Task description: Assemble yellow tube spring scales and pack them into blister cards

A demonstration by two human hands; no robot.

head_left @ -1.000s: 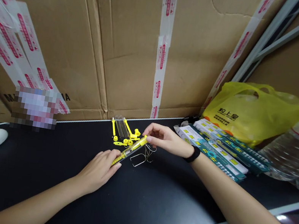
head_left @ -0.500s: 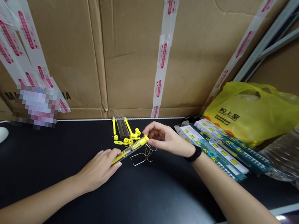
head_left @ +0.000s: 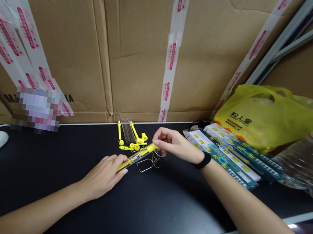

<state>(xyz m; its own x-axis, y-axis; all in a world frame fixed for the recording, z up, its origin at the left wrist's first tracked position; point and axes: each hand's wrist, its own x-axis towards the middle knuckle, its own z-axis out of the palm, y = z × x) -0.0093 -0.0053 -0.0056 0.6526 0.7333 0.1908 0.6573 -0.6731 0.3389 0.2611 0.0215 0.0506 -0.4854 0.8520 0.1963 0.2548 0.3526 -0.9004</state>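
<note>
your left hand (head_left: 102, 176) is clamped round the near end of the clear-and-yellow tube (head_left: 139, 154), probably to steady it; your right hand (head_left: 173, 144) pinches its yellow far end, likely for control. it's over the table (head_left: 126, 216), long axis slanting, far end pointing rightward toward the back edge.

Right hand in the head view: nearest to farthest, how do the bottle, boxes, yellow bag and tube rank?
1. Tube: touching the right hand.
2. Boxes: just to its right.
3. Yellow bag: behind the boxes.
4. Bottle: at the right edge.
</note>
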